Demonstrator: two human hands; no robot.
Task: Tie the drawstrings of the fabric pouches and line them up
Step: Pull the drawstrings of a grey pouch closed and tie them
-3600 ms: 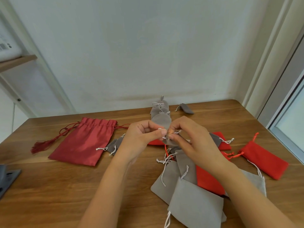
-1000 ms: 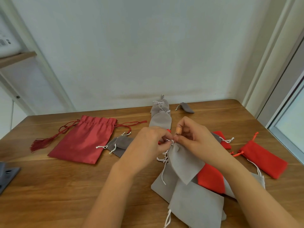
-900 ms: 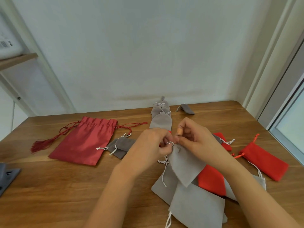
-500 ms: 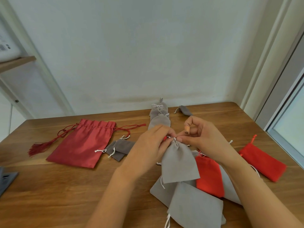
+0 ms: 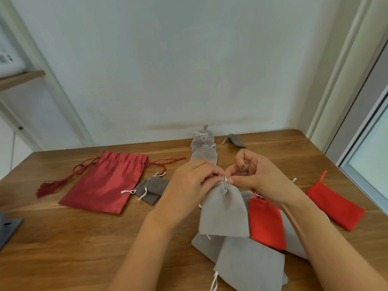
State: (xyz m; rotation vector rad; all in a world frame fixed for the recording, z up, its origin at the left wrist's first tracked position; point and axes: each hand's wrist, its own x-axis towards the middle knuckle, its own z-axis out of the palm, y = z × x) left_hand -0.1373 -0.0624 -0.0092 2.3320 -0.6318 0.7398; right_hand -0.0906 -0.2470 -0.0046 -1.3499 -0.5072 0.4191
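Observation:
A light grey pouch (image 5: 223,213) hangs from its cinched neck above the table. My left hand (image 5: 192,185) and my right hand (image 5: 255,178) meet at that neck, each pinching the white drawstring (image 5: 225,180). Behind them a line of tied grey pouches (image 5: 204,148) runs toward the wall. Below the held pouch lie more grey pouches (image 5: 249,267) and a red pouch (image 5: 266,223), overlapping in a pile.
A large dark red pouch (image 5: 107,182) with a tassel cord lies at the left, two small dark grey pouches (image 5: 152,189) beside it. Another red pouch (image 5: 336,204) sits at the right, a small grey one (image 5: 236,140) near the wall. A dark object (image 5: 7,227) is at the left edge.
A tied pouch has joined the line at the back. Both hands took a new grey pouch from the pile, lifted it upright and drew its neck shut.

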